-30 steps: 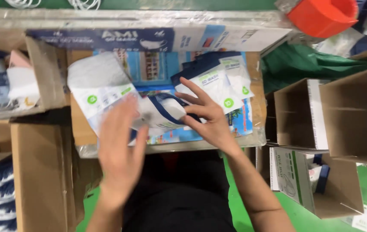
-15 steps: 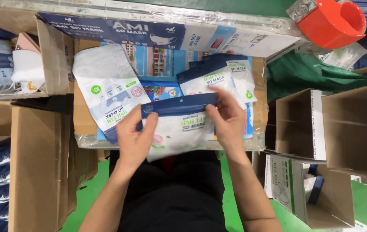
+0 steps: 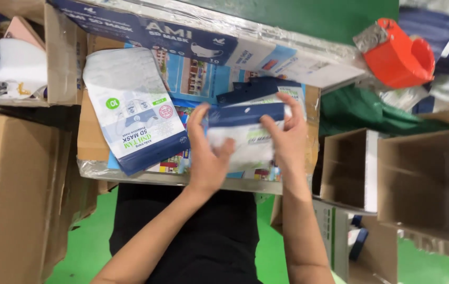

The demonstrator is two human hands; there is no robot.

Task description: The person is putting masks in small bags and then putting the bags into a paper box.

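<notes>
Currently: both hands on one mask pouch over the lap board

Floor is bright green (image 3: 93, 236), visible either side of the person's dark-clad lap (image 3: 193, 242). Across the lap sits a flat cardboard work board (image 3: 90, 137) wrapped in clear film, printed sheets laid on it.

Left hand (image 3: 206, 152) is over the board's near edge, about mid-width. Palm faces the pouch, fingers spread and lightly curled, thumb pressing the pouch's left side. Right hand (image 3: 287, 139) is near the board's right edge, fingers closed on the pouch's right side, thumb in front. Forearms come up from the bottom of the view, converging.

Mask pouch (image 3: 245, 137) is white with a dark blue top band, held between both hands just above the board's near-right part. Slightly blurred, so the exact tilt is unclear.

Behind it, more blue-and-white pouches (image 3: 258, 89) lie stacked toward the board's far-right corner. Another pouch stack (image 3: 135, 115) lies on the left half, tilted.

Long blue-and-white printed carton (image 3: 182, 37) runs along the board's far edge.

Open cardboard boxes (image 3: 419, 184) stand to the right, off the board. Brown cartons (image 3: 19, 184) on the left. Orange tape dispenser (image 3: 398, 52) far right, green cloth (image 3: 361, 113) below it.
</notes>
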